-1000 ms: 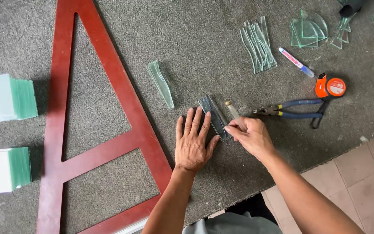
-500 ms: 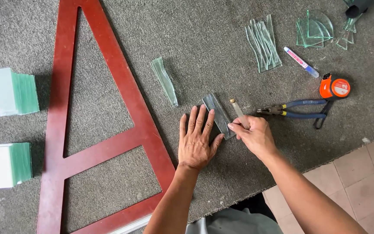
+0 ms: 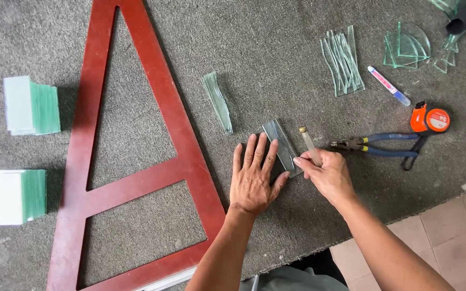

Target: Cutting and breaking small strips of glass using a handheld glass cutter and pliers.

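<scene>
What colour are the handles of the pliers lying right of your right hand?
Blue; the pliers lie beside the orange tape measure, clearest in the head view.

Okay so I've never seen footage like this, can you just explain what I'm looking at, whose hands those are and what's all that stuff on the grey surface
This is one view, from a camera worn on a person's head, looking down at their own two bare hands over a grey carpeted table. The left hand lies flat, pressing on a small glass strip. The right hand has its grip shut on a slim glass cutter laid beside that strip. Nearby lie blue-handled pliers, an orange tape measure, a marker pen, a bundle of thin glass strips and curved glass offcuts. Further left are a red wooden triangular frame and two stacks of glass pieces.
</scene>
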